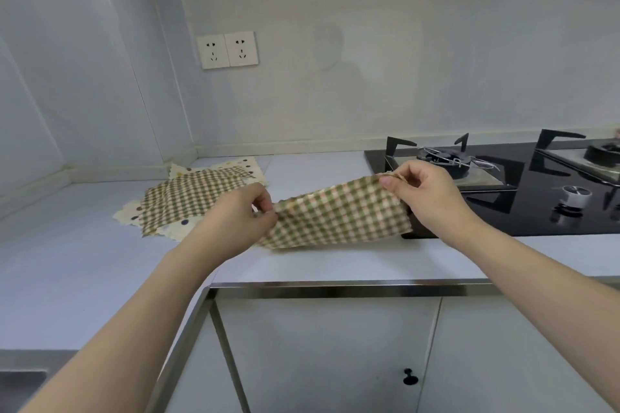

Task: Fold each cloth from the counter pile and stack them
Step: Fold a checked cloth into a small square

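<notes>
Checked cloth [339,214], green and cream, held stretched above the counter [335,261] in front of the stove [503,198]. Left corner pinched between thumb and fingers of the left hand [241,211]; upper right corner pinched by the right hand [426,191], raised higher. Lower edge hanging close to the countertop. Behind and to the left, lying on the counter: loose pile of cloths [191,198], checked over spotted cream. On the wall above: double socket [229,50]. Below the counter edge: cabinet doors [328,352].

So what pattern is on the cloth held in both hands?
Green and cream check on the held cloth, seen in the head view.
</notes>
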Demonstrator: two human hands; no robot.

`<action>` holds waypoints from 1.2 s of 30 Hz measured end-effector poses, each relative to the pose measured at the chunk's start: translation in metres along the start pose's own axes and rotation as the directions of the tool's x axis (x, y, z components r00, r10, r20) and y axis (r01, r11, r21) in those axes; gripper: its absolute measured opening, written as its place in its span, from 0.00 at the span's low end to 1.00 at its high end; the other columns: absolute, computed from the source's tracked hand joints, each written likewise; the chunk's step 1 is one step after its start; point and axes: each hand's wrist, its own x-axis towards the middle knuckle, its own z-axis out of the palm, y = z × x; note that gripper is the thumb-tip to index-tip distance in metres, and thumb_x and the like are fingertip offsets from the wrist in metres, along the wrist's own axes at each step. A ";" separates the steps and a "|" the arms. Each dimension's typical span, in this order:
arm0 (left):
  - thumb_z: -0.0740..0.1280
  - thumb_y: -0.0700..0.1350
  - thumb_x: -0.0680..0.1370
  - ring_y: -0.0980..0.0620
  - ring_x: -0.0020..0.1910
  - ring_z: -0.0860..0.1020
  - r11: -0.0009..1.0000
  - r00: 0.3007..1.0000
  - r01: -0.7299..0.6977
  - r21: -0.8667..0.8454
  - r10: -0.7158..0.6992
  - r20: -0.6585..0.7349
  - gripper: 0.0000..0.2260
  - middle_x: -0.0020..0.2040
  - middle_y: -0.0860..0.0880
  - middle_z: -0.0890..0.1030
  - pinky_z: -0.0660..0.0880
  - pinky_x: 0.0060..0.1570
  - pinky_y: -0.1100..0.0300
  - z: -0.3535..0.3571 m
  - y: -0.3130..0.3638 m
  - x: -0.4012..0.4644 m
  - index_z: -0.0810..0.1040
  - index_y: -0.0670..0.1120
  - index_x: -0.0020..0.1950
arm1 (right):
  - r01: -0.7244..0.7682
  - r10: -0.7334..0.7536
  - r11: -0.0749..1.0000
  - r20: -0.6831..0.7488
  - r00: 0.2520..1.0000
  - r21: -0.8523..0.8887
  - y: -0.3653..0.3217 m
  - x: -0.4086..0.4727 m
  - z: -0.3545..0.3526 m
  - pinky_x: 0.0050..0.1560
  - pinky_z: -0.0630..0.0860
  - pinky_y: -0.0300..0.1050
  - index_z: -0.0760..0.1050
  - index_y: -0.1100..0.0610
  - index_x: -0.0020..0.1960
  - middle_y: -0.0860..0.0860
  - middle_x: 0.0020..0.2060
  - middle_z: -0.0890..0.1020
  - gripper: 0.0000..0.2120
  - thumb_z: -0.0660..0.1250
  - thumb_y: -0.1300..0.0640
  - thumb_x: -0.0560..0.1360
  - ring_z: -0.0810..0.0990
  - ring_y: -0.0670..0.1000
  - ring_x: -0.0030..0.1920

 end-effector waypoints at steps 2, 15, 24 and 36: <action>0.69 0.44 0.76 0.54 0.32 0.76 1.000 1.000 0.000 0.003 0.000 0.005 0.03 0.43 0.56 0.78 0.71 0.30 0.62 -0.004 0.006 0.001 0.76 0.51 0.44 | 0.010 -0.010 1.000 0.010 1.000 0.009 -0.006 0.004 -0.004 0.44 0.71 0.42 0.79 0.55 0.41 0.47 0.35 0.79 0.04 0.70 0.58 0.75 0.74 0.46 0.38; 0.72 0.42 0.74 0.56 0.30 0.74 0.993 0.998 0.070 -0.094 -0.069 0.016 0.09 0.35 0.51 0.77 0.71 0.31 0.62 -0.029 0.024 0.000 0.75 0.50 0.50 | -0.207 0.231 0.961 -0.120 0.966 0.182 -0.030 0.020 0.017 0.39 0.68 0.43 0.75 0.51 0.44 0.48 0.39 0.78 0.10 0.58 0.60 0.80 0.74 0.49 0.40; 0.74 0.35 0.72 0.54 0.31 0.71 0.879 0.941 0.264 -0.397 -0.143 0.308 0.10 0.32 0.48 0.72 0.69 0.29 0.65 -0.036 0.026 -0.001 0.74 0.43 0.39 | -0.319 0.317 0.946 -0.047 0.947 -0.064 -0.026 0.024 0.026 0.42 0.69 0.44 0.74 0.52 0.42 0.49 0.41 0.78 0.14 0.52 0.63 0.76 0.74 0.50 0.42; 0.75 0.40 0.72 0.54 0.33 0.72 0.942 0.950 0.279 -0.184 -0.244 0.192 0.07 0.34 0.49 0.76 0.69 0.31 0.62 -0.032 0.014 0.002 0.77 0.44 0.40 | -0.204 0.204 0.979 0.039 0.978 -0.010 -0.010 0.019 0.019 0.42 0.68 0.44 0.76 0.62 0.44 0.51 0.37 0.77 0.11 0.61 0.56 0.80 0.72 0.49 0.39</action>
